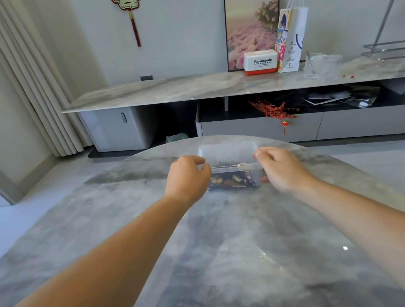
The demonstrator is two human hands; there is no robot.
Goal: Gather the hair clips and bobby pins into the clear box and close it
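A clear plastic box (233,172) stands near the far edge of the round marble table (207,253). Several dark and brown hair clips (232,181) lie inside it. Its transparent lid (228,151) is raised behind the box, tilted up on its back edge. My left hand (189,177) grips the box's left end, fingers curled at the lid corner. My right hand (280,167) holds the right end, thumb low against the side wall. Bobby pins cannot be told apart from the clips.
Beyond the table runs a long marble sideboard (164,89) with a white and red Panasonic box (260,62), a framed picture (253,25), a paper bag (289,39) and glass cups (322,64). Curtains (25,72) hang at left.
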